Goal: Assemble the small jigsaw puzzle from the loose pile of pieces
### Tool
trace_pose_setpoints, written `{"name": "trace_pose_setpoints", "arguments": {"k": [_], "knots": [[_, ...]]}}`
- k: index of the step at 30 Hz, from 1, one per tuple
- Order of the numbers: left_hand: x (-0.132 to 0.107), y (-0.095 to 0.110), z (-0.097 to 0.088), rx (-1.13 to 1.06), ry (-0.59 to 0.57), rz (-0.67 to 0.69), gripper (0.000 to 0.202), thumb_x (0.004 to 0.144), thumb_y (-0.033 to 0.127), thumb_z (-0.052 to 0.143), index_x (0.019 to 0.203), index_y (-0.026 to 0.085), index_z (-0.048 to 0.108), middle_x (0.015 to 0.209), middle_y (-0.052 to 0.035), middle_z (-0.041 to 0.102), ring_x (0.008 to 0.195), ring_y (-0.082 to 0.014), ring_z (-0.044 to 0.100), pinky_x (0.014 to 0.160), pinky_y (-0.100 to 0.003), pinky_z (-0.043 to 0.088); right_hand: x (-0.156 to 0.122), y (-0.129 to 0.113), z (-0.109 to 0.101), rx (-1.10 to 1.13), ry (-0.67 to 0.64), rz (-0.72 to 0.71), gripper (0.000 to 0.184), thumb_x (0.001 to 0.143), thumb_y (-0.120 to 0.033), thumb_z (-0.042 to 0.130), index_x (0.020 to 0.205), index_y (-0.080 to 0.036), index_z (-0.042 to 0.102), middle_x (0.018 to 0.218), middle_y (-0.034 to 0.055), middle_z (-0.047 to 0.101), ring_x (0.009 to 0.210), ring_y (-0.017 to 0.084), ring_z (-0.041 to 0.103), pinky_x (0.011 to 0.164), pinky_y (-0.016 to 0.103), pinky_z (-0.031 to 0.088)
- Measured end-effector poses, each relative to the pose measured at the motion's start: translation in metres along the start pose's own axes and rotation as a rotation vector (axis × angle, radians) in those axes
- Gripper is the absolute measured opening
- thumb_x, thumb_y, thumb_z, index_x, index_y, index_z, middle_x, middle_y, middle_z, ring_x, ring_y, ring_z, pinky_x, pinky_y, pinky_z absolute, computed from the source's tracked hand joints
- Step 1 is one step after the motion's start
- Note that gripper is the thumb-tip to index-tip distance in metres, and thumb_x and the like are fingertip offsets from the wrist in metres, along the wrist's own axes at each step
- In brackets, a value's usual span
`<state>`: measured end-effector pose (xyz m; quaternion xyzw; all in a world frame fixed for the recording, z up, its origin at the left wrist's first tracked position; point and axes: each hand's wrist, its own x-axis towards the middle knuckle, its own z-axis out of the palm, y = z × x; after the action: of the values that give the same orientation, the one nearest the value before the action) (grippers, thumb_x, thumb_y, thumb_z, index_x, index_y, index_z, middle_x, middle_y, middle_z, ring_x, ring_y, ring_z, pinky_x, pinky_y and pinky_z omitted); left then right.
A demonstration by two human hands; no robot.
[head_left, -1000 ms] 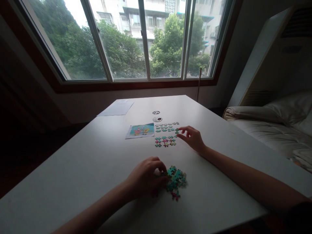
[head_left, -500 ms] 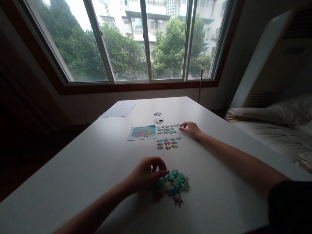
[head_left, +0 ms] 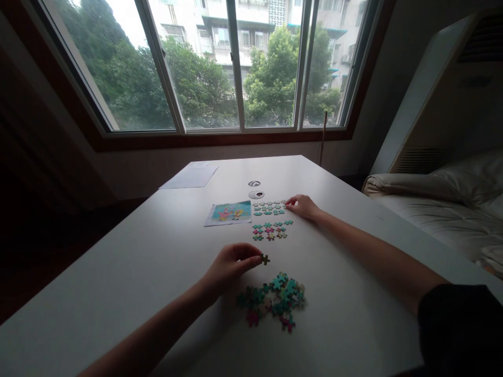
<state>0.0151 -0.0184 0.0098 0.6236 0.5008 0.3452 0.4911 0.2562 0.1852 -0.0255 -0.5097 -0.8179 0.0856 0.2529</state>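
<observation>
My left hand (head_left: 233, 264) pinches a dark jigsaw piece (head_left: 265, 259) between thumb and fingertips, just above the table. Close below it lies a loose heap of jigsaw pieces (head_left: 288, 290), mostly green with some pink and white. At the right end of the upper rows of laid-out jigsaw pieces (head_left: 268, 212), my right hand (head_left: 304, 206) has its fingertips closed at an end piece, which they largely hide. A second group of jigsaw pieces (head_left: 270, 230), green, pink and yellow, lies in rows nearer to me. Left of the rows is a colourful cartoon picture sheet (head_left: 231, 213).
Everything lies on a white table (head_left: 157, 272). Two round black-and-white marks (head_left: 256, 195) show beyond the rows. A white paper sheet (head_left: 190, 176) lies at the far left edge. A pale sofa (head_left: 436, 193) stands to the right, and a window (head_left: 208, 68) is ahead.
My left hand has lifted away from the heap, forward and slightly left, with a jigsaw piece. My right hand has shifted a little left, its fingers closing at the end of the upper rows.
</observation>
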Motion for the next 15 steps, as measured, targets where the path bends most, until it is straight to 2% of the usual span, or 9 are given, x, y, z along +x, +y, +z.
{"name": "trace_pose_setpoints", "arguments": {"k": [4, 8, 12, 15], "knots": [[-0.002, 0.002, 0.001, -0.103, 0.063, -0.09, 0.022, 0.065, 0.033, 0.065, 0.077, 0.014, 0.064, 0.076, -0.0028, 0.066, 0.069, -0.0137, 0.056, 0.063, -0.025, 0.041, 0.001, -0.003, 0.001, 0.007, 0.029, -0.021, 0.018, 0.07, -0.031, 0.059, 0.08, -0.021, 0.07, 0.073, 0.0023, 0.064, 0.064, 0.013, 0.055, 0.06, 0.023, 0.039], [-0.003, 0.006, 0.001, -0.157, 0.103, -0.152, 0.022, 0.065, 0.032, 0.065, 0.077, 0.014, 0.063, 0.066, 0.0013, 0.061, 0.052, -0.0068, 0.046, 0.048, -0.019, 0.031, -0.006, -0.014, -0.004, 0.031, 0.092, -0.06, 0.019, 0.075, -0.028, 0.054, 0.084, -0.017, 0.068, 0.075, 0.004, 0.064, 0.063, 0.012, 0.054, 0.062, 0.023, 0.04], [-0.001, 0.007, 0.001, -0.184, 0.133, -0.146, 0.021, 0.064, 0.03, 0.066, 0.076, 0.013, 0.061, 0.064, 0.0013, 0.06, 0.047, -0.0049, 0.04, 0.043, -0.018, 0.025, -0.033, -0.043, -0.011, 0.083, 0.109, -0.154, 0.017, 0.078, -0.028, 0.053, 0.083, -0.018, 0.066, 0.073, 0.0015, 0.062, 0.057, 0.008, 0.05, 0.058, 0.021, 0.04], [0.0, 0.003, 0.001, -0.191, 0.142, -0.126, 0.02, 0.064, 0.028, 0.066, 0.074, 0.013, 0.06, 0.061, 0.0018, 0.057, 0.046, -0.0043, 0.038, 0.043, -0.017, 0.024, -0.066, -0.076, -0.016, 0.22, 0.082, -0.375, 0.016, 0.079, -0.027, 0.052, 0.08, -0.018, 0.065, 0.07, 0.0013, 0.059, 0.054, 0.007, 0.048, 0.055, 0.019, 0.04]]}}
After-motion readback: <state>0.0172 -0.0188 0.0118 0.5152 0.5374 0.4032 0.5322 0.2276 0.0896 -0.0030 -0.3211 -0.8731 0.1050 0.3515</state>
